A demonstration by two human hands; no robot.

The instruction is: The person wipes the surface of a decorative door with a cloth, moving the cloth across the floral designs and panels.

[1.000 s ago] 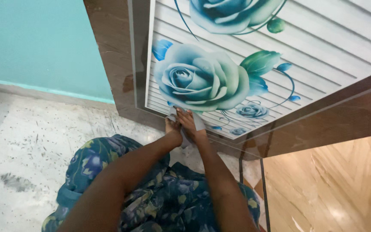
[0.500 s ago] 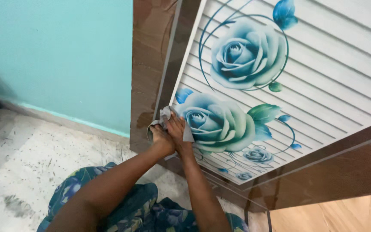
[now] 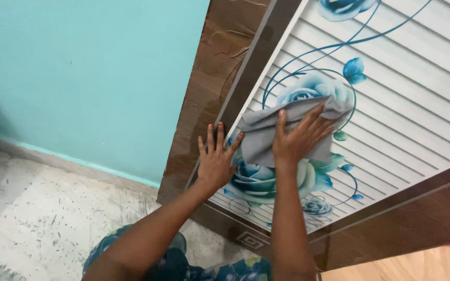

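Pressing one cloth (image 3: 266, 136), two hands.

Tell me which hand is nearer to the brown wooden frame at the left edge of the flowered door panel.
Left. The left hand lies flat with its fingers at the brown frame edge. The right hand is farther right, pressing the grey cloth on the rose panel.

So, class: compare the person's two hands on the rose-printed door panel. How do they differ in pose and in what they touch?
The right hand presses a grey cloth against the panel, while the left hand lies bare with no cloth under it. The right hand sits over the white slatted part with the blue roses; the left hand rests lower, at the panel's edge by the brown frame. Both are flat with fingers spread.
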